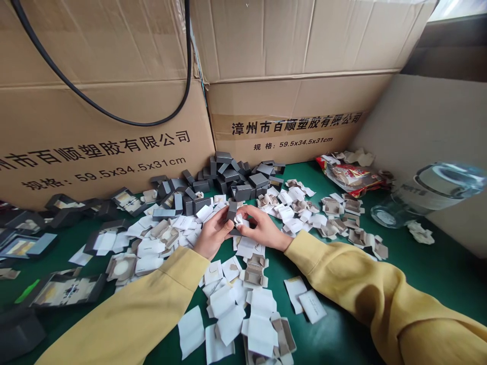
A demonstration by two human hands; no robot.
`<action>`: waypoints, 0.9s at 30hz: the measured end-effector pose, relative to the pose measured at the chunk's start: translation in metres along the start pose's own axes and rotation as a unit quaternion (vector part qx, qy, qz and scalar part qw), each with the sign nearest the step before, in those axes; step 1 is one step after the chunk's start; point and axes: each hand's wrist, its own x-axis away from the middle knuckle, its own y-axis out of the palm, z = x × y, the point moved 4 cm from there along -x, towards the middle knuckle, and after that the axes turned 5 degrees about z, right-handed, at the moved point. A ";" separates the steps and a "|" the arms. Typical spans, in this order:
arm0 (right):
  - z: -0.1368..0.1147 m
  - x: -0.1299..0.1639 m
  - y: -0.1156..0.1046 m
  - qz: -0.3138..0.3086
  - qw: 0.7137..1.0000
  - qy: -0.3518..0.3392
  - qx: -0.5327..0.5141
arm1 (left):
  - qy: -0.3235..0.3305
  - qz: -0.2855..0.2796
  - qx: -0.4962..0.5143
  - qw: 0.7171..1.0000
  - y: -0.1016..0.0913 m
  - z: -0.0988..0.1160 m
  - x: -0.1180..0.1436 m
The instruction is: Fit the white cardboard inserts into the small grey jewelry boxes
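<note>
Two hands (pixel 238 228) around small grey box (pixel 231 212)

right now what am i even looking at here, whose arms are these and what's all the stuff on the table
This single picture comes from a camera worn on a person's head, looking down at their own arms in yellow sleeves. The left hand and right hand together hold a small dark grey box with a bit of white paper. On the green table lie scattered white paper slips, a pile of small grey boxes, and a clear plastic bottle on its side. Big brown cardboard cartons stand behind.
</note>
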 end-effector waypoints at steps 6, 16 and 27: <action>-0.004 -0.003 -0.001 -0.025 0.998 -0.038 0.044 | 0.003 -0.018 -0.015 1.000 0.001 0.000 0.001; -0.004 -0.001 -0.004 -0.051 0.996 -0.066 0.030 | -0.010 -0.015 0.017 1.000 -0.001 -0.001 -0.002; 0.001 0.001 -0.003 -0.031 0.998 -0.015 -0.044 | -0.016 -0.017 0.024 0.999 -0.003 -0.002 -0.003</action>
